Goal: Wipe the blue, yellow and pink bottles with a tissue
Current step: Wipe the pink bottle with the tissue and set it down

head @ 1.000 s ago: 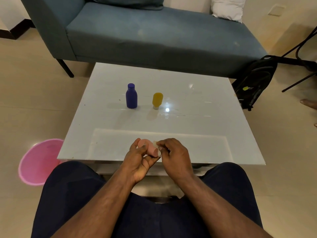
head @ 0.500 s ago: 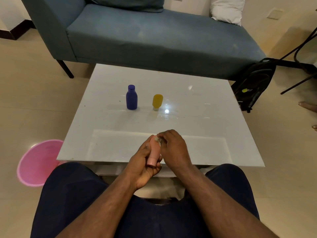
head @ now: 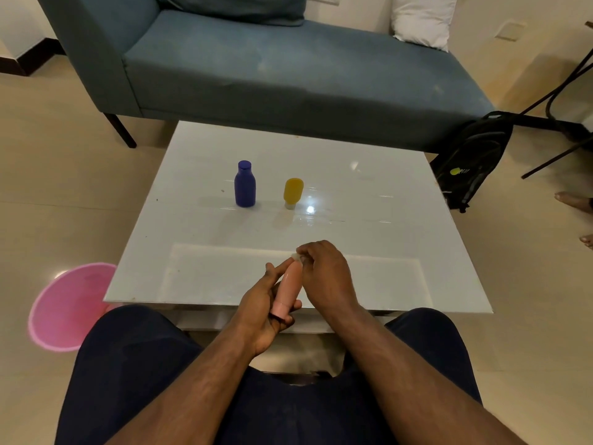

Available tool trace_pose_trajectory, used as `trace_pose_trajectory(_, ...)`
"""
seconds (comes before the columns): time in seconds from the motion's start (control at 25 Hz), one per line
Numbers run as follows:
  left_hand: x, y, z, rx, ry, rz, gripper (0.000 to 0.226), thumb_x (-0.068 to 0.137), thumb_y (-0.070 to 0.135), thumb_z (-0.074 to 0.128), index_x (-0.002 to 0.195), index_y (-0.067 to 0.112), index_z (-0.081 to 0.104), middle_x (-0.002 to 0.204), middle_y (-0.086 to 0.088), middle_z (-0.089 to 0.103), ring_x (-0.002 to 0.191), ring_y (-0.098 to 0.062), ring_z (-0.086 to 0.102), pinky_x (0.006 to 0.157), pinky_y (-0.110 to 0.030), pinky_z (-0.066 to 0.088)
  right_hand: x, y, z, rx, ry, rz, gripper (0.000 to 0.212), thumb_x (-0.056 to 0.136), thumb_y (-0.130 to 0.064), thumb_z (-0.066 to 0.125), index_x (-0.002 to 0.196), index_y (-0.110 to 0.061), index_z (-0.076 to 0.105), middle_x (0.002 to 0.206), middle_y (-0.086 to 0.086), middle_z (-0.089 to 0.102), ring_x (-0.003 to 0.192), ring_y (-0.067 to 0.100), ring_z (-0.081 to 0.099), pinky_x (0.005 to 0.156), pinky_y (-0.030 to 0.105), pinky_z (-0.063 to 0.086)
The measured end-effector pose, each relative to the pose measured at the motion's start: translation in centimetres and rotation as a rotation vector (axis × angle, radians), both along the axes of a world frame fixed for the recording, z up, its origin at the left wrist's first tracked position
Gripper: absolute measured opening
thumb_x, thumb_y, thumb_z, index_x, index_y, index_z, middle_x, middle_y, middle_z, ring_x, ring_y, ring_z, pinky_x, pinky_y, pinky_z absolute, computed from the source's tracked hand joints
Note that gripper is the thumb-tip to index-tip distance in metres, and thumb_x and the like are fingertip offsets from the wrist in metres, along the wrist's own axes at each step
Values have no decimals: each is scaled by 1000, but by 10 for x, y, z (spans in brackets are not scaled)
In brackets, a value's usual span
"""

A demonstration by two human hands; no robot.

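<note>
My left hand [head: 261, 311] holds the pink bottle [head: 288, 289] over the table's near edge, its cap end low by my palm and its rounded end pointing away from me. My right hand [head: 325, 274] pinches a small white tissue [head: 296, 257] against the far end of that bottle. The blue bottle [head: 244, 184] stands upright on the white table [head: 369, 220], left of centre. Next to it on the right, the yellow bottle [head: 292, 192] stands on its cap.
A pink basin [head: 69, 306] lies on the floor left of the table. A blue-grey sofa [head: 288, 65] runs behind the table. A black backpack [head: 471, 155] leans at the right, and another person's foot [head: 574, 200] shows at the right edge.
The pink bottle has turned from lying crosswise between my hands to pointing away from me. My right hand with the tissue has moved up to its far end.
</note>
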State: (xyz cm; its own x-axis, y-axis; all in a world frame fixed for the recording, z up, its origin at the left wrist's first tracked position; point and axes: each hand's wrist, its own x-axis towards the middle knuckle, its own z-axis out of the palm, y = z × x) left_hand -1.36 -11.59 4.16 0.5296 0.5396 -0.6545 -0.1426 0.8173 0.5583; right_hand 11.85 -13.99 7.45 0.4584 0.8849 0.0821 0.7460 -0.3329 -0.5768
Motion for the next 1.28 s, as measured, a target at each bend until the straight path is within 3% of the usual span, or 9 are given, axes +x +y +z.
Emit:
trace_pose_trajectory(0.24,-1,2,-6,-24,-34,35,45,104,49,42,125,24,72,118,-6,76,111,-25,69,89,-45,53,-34,-32,4,-17,-35,310,22,92,-17,55,109,-19,68,107,-2,66,100,15,57,88,29,48)
trace_pose_trajectory(0.4,2,0,-3,-35,-20,54,38,103,41,48,118,18,75,99,-8,75,80,-20,67,72,-37,47,-17,-26,4,74,54,152,20,91,-19,53,103,-16,69,100,-1,65,93,12,58,84,30,51)
trace_pose_trajectory(0.56,0,4,-5,-41,-60,88,28,100,26,55,120,24,75,113,-4,77,102,-25,71,89,-44,52,-31,-38,5,-49,125,262,19,93,-20,55,107,-21,68,102,-4,66,93,9,60,83,27,52)
trace_pose_trajectory(0.68,1,6,-7,-40,-58,110,30,102,21,53,127,22,68,112,-2,72,74,-16,67,66,-34,53,-9,-37,5,-31,373,116,16,90,-21,61,104,-26,68,100,-10,67,92,5,62,80,21,52)
trace_pose_trajectory(0.76,4,7,-7,-62,-9,146,33,102,20,56,134,18,62,116,-5,65,73,-18,60,61,-34,51,15,-28,0,44,672,-125,16,89,-11,62,98,-22,69,95,-5,67,90,14,65,76,28,58)
trace_pose_trajectory(0.92,19,17,-3,25,95,59,40,99,14,61,139,14,55,128,-10,57,104,-30,59,81,-44,53,37,-21,-15,-2,1009,-322,26,86,3,52,91,-14,70,102,14,64,95,33,64,73,40,61)
trace_pose_trajectory(1.04,38,30,-1,202,213,-77,40,97,17,64,135,23,54,137,-7,55,119,-32,58,99,-50,53,51,-14,-19,27,1125,-360,18,89,-7,54,91,-12,71,100,12,69,93,32,66,74,39,60)
trace_pose_trajectory(1.16,63,46,-4,355,346,-142,44,93,16,70,134,23,55,138,-5,58,124,-30,57,108,-54,48,71,-2,-23,27,993,-295,12,91,-21,61,98,-19,70,100,1,69,93,22,66,74,32,59)
trace_pose_trajectory(1.28,95,66,-7,502,446,-165,41,89,13,75,124,24,56,127,1,60,117,-24,59,99,-42,53,94,11,-36,40,888,-320,21,90,-20,65,111,-21,66,109,-2,66,99,17,64,81,33,59)
